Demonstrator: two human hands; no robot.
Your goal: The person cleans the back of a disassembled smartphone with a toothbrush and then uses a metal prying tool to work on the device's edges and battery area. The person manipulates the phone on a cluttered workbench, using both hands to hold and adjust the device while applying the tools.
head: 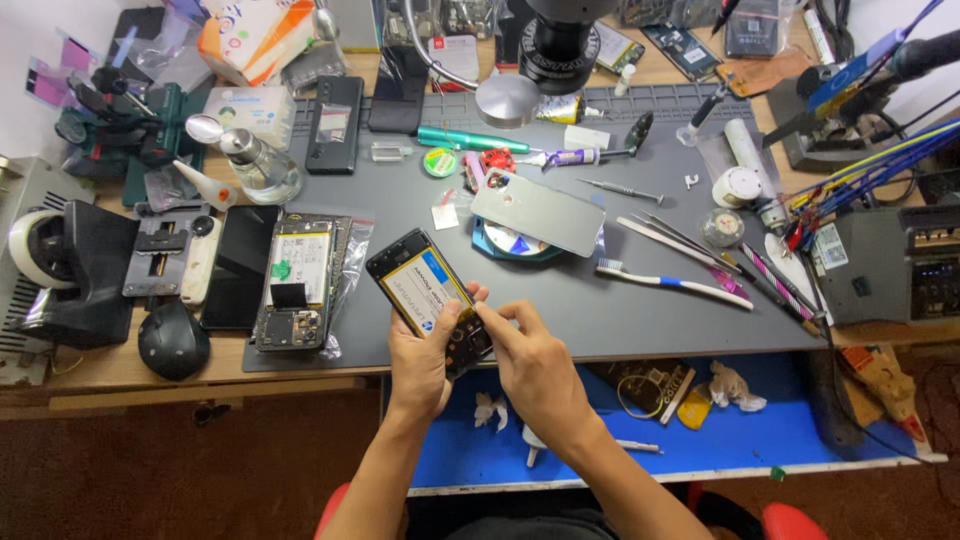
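Note:
My left hand [420, 360] grips an opened phone [420, 290] from below, near the front edge of the grey work mat [600, 320]. The phone lies back up with its cover off, and a white and yellow battery shows inside. My right hand [525, 355] is at the phone's lower end, fingertips pinched on its dark inner part; what they pinch is too small to tell. A silver phone back cover [540, 212] rests on a blue round stand just beyond the hands.
A second opened phone [300, 285] and a black screen [240, 265] lie at left. A toothbrush [675, 283], tweezers [680, 240] and a screwdriver [620, 190] lie at right. A microscope [555, 45] stands at the back. A blue tray [740, 430] sits below the desk edge.

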